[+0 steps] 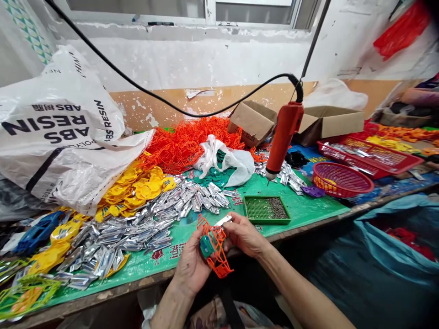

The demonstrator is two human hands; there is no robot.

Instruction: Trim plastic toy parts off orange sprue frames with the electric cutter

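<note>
Close up: a worker assembles a small plastic toy at the near edge of a cluttered bench.
Left hand: the left hand [192,265] is clamped around an orange plastic cage [214,249] with a teal piece [206,246] set inside it.
Right hand: the right hand [244,235] pinches a silver chrome part [222,221] against the top of the cage; both hands meet on the one piece.
Position: the assembly hangs just over the bench edge [308,226], off the green mat [302,208].
Doing it well: judged from the grip, a steady left hand and a square push of the chrome part should seat it without bending the thin cage bars.
Edges: a heap of chrome parts [144,228] lies near on the left; a green screw tray [266,209] sits just ahead.
Open room: a red electric screwdriver [284,137] hangs above the mat, well apart from the hands.
</note>
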